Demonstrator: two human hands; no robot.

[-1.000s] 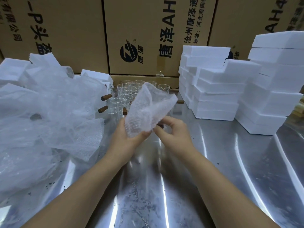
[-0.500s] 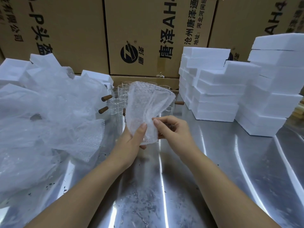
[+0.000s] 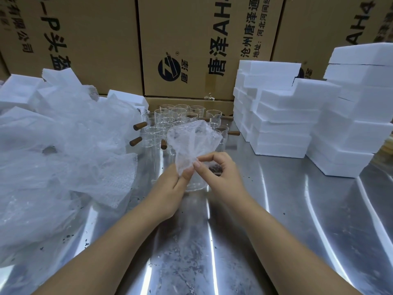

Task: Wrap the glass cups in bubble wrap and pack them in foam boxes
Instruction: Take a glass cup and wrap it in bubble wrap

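Observation:
A small sheet of bubble wrap (image 3: pixel 192 141) stands up between my hands over the steel table. My left hand (image 3: pixel 170 188) pinches its lower corner between thumb and fingers. My right hand (image 3: pixel 221 173) pinches the same corner from the right. A clear glass cup (image 3: pixel 196 185) stands on the table just beneath the hands, partly hidden by them. Behind, several more glass cups (image 3: pixel 170 119) with brown wooden handles stand in a cluster. White foam boxes (image 3: pixel 282 116) are stacked at the right.
A big heap of bubble wrap (image 3: pixel 63 150) covers the left of the table, with foam pieces (image 3: pixel 19 90) behind it. Large cardboard cartons (image 3: pixel 191 45) form a wall at the back. A taller foam stack (image 3: pixel 359 107) stands at far right. The steel table (image 3: pixel 276 231) shows dark specks.
The sheet has been turned and drawn down; both hands now pinch one lower corner close together, a little lower than before. A glass cup now shows under the hands.

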